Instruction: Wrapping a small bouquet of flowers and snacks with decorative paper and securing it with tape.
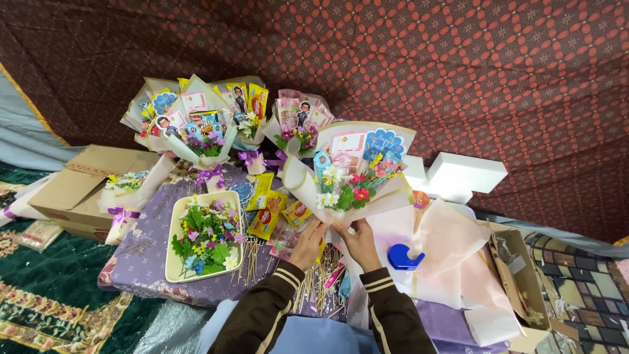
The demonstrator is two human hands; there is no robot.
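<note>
Far off to the left of both hands, a flattened cardboard box (pixel 85 183) lies on the green rug, and a small wrapped posy (pixel 124 190) with a purple ribbon leans beside it. Closer in, still left of the left hand (pixel 308 242), a cream tray of loose artificial flowers (pixel 204 236) rests on the lilac cloth, and beyond it a cluster of finished bouquets (pixel 209 124) stands against the patterned wall. Yellow snack packets (pixel 267 213) lie just left of the left hand, with a scatter of wooden skewers (pixel 314 282) under both wrists. The left hand is closed around the lower wrap of the bouquet in hand (pixel 350 174), fingers curled on the cream paper at its narrow base. The right hand (pixel 359 241) touches the same base from the other side, thumb and fingers pinching the paper; both are equally near, meeting at the stem end. The bouquet rises directly ahead of the hands, its long axis running from the gathered base at the fingertips up and slightly right, so its open flowered mouth points away from the person toward the wall. Just right of the right hand sits a blue tape dispenser (pixel 403 257), then loose pink wrapping sheets (pixel 452 255), white foam blocks (pixel 458 176) beyond them, and an open carton (pixel 521 282) farthest right.
</note>
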